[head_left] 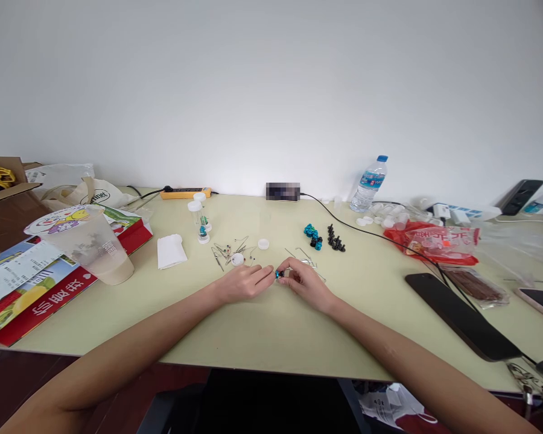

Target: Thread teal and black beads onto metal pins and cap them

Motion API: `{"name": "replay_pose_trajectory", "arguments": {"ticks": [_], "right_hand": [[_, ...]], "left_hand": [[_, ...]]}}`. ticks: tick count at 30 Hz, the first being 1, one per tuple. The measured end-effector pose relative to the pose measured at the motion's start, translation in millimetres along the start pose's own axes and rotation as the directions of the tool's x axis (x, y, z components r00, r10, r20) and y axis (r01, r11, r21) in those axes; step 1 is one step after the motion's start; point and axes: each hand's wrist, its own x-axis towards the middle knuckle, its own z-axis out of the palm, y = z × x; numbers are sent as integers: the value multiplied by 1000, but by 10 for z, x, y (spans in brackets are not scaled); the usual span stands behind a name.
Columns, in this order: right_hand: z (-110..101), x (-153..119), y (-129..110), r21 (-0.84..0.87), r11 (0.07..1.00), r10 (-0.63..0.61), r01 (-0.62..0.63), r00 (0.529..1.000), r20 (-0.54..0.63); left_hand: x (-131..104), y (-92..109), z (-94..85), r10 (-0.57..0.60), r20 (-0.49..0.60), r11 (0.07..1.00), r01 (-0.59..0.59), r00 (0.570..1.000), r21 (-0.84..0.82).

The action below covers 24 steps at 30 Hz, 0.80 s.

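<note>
My right hand pinches a small blue-and-black part between thumb and forefinger, low over the table's middle. Close beside it, my left hand has its fingers pressed together, the tips next to that part; whatever they hold is too small or hidden. Behind my left hand lie thin wire pieces with small beads around a white round cap. Another white cap lies farther back. Thin metal pins are partly covered by my right hand. Beyond are blue parts and several black parts.
Clear tubes with white caps and folded white paper stand or lie left. A drink cup is on a red box. Right are a water bottle, red packaging, a black phone and a cable.
</note>
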Motion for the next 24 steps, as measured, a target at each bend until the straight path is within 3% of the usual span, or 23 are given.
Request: {"name": "replay_pose_trajectory", "arguments": {"ticks": [9,17,24], "right_hand": [[-15,-10,-31,16,999,28,-28,999,40],[-22,-5,-37,-7,1000,-26,26,998,56],[-6,0,-15,71,997,34,-38,998,53]], "left_hand": [[15,-5,-25,26,-13,998,-26,1000,56],[27,2,-25,32,3,996,-32,999,85],[12,3,-19,28,16,996,-29,999,80]]}}
